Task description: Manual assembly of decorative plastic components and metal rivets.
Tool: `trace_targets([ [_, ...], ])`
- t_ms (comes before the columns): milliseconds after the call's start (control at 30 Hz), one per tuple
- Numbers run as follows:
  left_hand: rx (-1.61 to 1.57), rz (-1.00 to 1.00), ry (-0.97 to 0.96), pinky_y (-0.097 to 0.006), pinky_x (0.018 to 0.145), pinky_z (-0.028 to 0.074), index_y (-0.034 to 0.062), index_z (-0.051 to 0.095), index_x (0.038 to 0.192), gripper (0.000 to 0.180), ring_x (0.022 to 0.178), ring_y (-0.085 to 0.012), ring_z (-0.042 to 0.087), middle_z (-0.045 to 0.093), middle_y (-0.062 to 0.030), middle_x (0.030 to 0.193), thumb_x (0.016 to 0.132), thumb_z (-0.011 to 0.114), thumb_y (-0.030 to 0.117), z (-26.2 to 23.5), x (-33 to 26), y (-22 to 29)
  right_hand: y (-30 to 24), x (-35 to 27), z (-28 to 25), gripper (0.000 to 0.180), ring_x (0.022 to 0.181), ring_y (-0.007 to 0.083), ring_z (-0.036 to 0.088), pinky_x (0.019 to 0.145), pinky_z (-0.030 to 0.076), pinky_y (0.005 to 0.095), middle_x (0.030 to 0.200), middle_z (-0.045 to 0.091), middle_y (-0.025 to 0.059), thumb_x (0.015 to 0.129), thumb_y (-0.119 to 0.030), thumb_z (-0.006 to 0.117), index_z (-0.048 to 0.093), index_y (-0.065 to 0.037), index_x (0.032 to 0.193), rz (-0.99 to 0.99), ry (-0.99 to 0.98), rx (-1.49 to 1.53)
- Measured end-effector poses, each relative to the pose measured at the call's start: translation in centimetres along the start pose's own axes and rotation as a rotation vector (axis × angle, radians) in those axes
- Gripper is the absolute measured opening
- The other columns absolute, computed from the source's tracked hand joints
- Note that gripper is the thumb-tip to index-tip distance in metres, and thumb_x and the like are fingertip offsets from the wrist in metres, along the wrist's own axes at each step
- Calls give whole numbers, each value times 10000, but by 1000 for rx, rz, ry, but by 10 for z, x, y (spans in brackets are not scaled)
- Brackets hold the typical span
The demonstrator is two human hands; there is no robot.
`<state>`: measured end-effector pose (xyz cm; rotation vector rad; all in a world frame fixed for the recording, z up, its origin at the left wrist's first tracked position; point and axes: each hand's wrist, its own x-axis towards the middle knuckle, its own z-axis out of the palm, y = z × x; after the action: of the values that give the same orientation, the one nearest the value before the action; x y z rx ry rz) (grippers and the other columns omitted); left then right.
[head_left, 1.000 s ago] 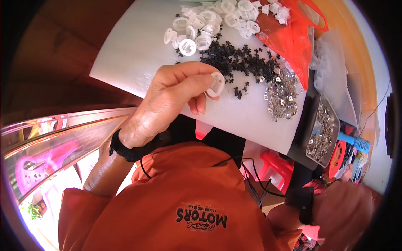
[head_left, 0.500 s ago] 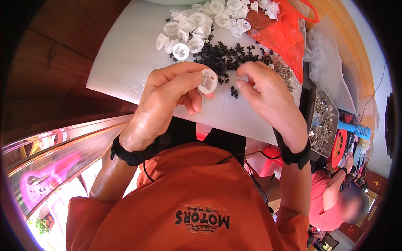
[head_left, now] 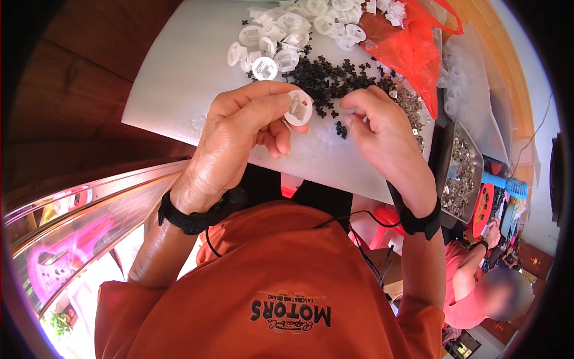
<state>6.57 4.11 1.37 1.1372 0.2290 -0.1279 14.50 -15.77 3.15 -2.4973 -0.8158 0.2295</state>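
Observation:
A round white plastic piece (head_left: 299,108) with a raised slotted middle is pinched between the thumb and fingers of my left hand (head_left: 239,122). It is held above the near part of the white table top. My right hand (head_left: 376,116) hovers just right of a pile of small black cross-shaped parts (head_left: 323,78), its thumb and index finger curled toward each other. Whatever is between those fingertips is too small to make out. A few black crosses (head_left: 341,130) lie apart, beside the right thumb.
Many similar white round pieces (head_left: 290,24) are heaped at the far side. A red plastic bag (head_left: 412,54) lies far right, near loose small metal parts (head_left: 409,105). A metal tray (head_left: 457,173) of metal bits stands right of the table. Another person (head_left: 469,281) sits at lower right.
My view has shifted slightly, so the table items sit a little further right. The left hand keeps the white piece, and the right hand stays beside the black pile.

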Motion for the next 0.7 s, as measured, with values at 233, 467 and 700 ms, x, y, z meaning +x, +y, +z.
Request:
trace_targets([
  [233, 5, 8, 12, -227, 523, 423, -35, 589, 1109, 348, 559, -104, 530, 659, -128, 820, 931, 492, 248, 4, 3, -1, -11, 8, 12, 94, 712, 321, 592, 636, 467, 402, 810, 559, 132, 806, -91, 600, 587, -13, 856, -6, 21, -213],
  [467, 58, 34, 6, -206, 520, 399, -21, 585, 1131, 352, 562, -87, 508, 629, -75, 808, 972, 448, 261, 9, 0, -3, -17, 5, 12, 78, 758, 361, 607, 659, 477, 448, 845, 567, 138, 812, -98, 570, 565, -21, 823, 54, -5, -376],
  [700, 72, -14, -45, -189, 455, 292, -39, 606, 1066, 444, 515, -56, 409, 540, -21, 690, 989, 412, 353, 12, 0, 1, -3, 2, 10, 64, 646, 314, 624, 581, 504, 395, 804, 570, 158, 773, -31, 574, 541, 12, 807, -107, 131, -295],
])
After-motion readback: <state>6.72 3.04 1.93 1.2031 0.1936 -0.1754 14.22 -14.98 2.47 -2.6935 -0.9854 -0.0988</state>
